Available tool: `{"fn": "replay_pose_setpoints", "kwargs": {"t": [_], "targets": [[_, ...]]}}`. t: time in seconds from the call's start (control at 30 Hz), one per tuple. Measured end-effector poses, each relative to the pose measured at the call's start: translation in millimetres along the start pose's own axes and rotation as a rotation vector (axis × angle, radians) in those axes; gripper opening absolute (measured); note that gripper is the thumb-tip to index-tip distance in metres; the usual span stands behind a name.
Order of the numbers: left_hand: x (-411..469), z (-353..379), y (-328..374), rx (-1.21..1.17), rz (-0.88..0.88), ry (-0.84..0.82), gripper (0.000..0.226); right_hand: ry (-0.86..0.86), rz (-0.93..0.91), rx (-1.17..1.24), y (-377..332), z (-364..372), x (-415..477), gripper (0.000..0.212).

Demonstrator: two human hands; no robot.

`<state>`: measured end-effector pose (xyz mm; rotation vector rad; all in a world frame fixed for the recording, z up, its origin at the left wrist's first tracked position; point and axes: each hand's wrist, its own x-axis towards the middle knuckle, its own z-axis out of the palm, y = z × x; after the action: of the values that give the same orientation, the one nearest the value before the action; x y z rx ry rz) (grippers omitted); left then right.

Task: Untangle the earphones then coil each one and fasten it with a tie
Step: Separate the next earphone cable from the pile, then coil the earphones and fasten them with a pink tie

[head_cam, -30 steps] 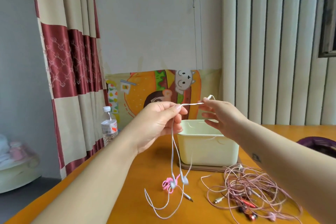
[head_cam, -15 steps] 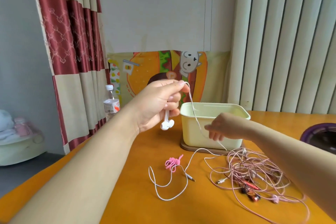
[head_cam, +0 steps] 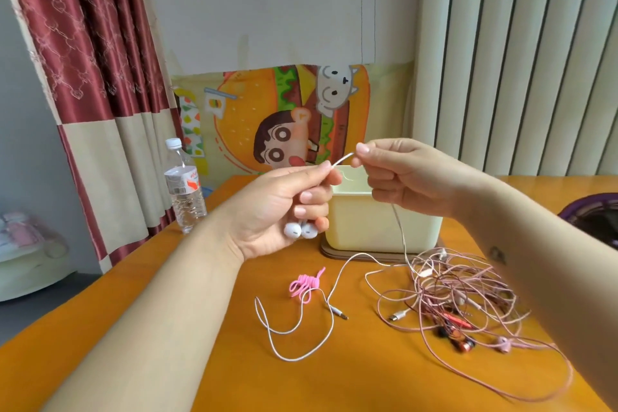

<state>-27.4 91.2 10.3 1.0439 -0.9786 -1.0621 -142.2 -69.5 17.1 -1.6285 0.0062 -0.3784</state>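
My left hand (head_cam: 284,207) is raised above the table and grips the white earphones (head_cam: 300,231), both buds hanging below its fingers. My right hand (head_cam: 398,174) pinches the same white cable just to the right, a short taut stretch between the two hands. From the right hand the white cable (head_cam: 337,281) drops to the table and loops to its jack (head_cam: 340,314). A pink tie (head_cam: 306,285) lies on the table under the loop. A tangle of pink and red earphones (head_cam: 465,298) lies at the right.
A pale yellow plastic box (head_cam: 374,227) stands on a brown base behind the hands. A water bottle (head_cam: 184,187) stands at the orange table's (head_cam: 200,361) left edge by the curtain. A dark purple object (head_cam: 598,211) sits at the far right.
My right hand rose from low beside the box up to the left hand, sliding along the white cable. The left hand came down a little, still holding the buds.
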Motion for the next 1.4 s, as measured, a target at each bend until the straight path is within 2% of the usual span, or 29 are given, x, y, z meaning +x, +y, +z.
{"fn": "replay_pose_setpoints", "kwargs": {"t": [0.07, 0.13, 0.27, 0.33, 0.43, 0.57, 0.7, 0.77, 0.87, 0.97, 1.1, 1.23, 1.27, 1.4], "targets": [[4.6, -0.3, -9.9, -0.139, -0.012, -0.074, 0.021, 0.075, 0.009, -0.011, 16.2, 0.5, 4.9, 0.021], [12.2, -1.7, -17.2, -0.273, 0.027, -0.065, 0.020, 0.122, 0.040, -0.059, 33.3, 5.2, 9.7, 0.021], [35.9, -11.0, -32.5, -0.519, 0.094, 0.185, 0.022, 0.103, 0.144, -0.205, 63.0, 19.1, 17.3, 0.030], [46.0, -19.0, -42.3, -0.572, 0.122, 0.307, 0.025, 0.035, 0.217, -0.449, 68.9, 26.3, 17.6, 0.028], [56.6, -31.0, -58.0, -0.571, 0.171, 0.389, 0.026, -0.113, 0.342, -0.836, 70.0, 34.8, 16.6, 0.027], [62.2, -45.1, -78.4, -0.484, 0.238, 0.499, 0.023, -0.151, 0.313, -1.129, 48.8, 36.1, 9.0, 0.027], [59.6, -48.4, -99.6, -0.288, 0.137, 0.558, 0.022, -0.101, 0.142, -1.128, 34.8, 31.4, 12.0, 0.031], [55.3, -48.1, -109.0, -0.144, 0.106, 0.543, 0.023, -0.065, 0.108, -1.104, 39.5, 31.9, 19.5, 0.030], [55.4, -45.9, -114.3, -0.055, 0.091, 0.510, 0.026, 0.009, 0.072, -1.007, 48.7, 32.0, 27.2, 0.031], [60.0, -44.5, -117.3, 0.022, 0.093, 0.490, 0.030, 0.009, 0.051, -1.026, 53.9, 32.3, 31.5, 0.031], [65.0, -44.6, -121.1, -0.125, 0.095, 0.499, 0.028, 0.017, -0.009, -1.026, 48.0, 31.1, 28.6, 0.032], [63.4, -41.0, -123.3, -0.630, 0.111, 0.423, 0.023, 0.081, -0.014, -0.861, 41.7, 25.3, 26.3, 0.033], [63.5, -40.9, -124.4, -0.695, 0.106, 0.422, 0.022, 0.099, -0.014, -0.858, 41.6, 24.9, 26.7, 0.034], [63.9, -42.6, -128.6, -0.637, 0.063, 0.448, 0.025, 0.087, 0.017, -0.881, 46.8, 28.6, 27.0, 0.030]]}}
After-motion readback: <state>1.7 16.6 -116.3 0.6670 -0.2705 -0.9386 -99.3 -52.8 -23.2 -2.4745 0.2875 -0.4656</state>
